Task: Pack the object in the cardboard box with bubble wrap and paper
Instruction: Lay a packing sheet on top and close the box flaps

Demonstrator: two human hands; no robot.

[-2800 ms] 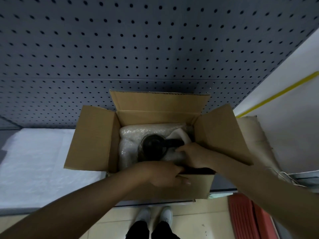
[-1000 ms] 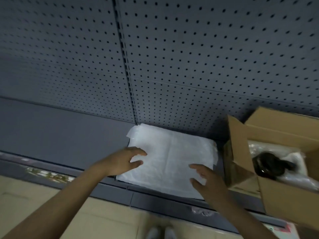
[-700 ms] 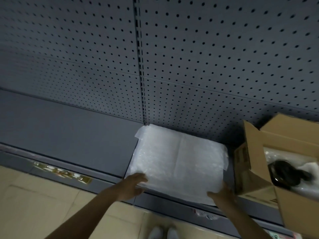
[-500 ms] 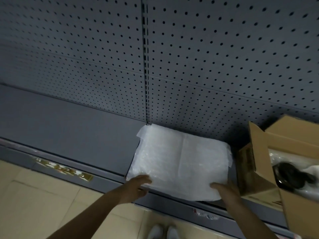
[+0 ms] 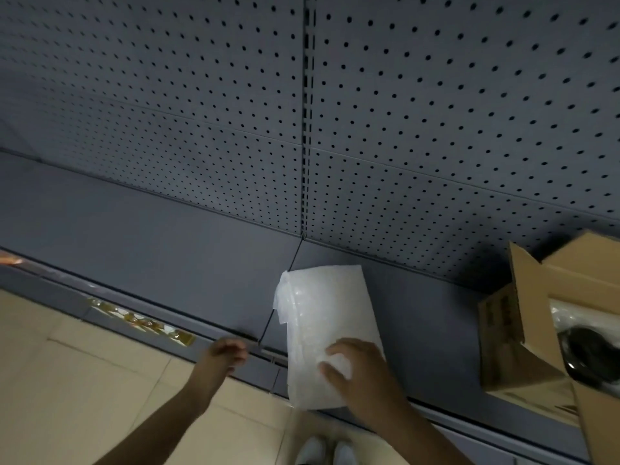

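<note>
Bubble wrap now folded; right hand grips it, left hand loose, empty; cardboard box rightward.

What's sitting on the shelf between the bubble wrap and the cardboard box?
Nothing. The head view shows only a bare stretch of grey shelf between the bubble wrap and the cardboard box.
</note>
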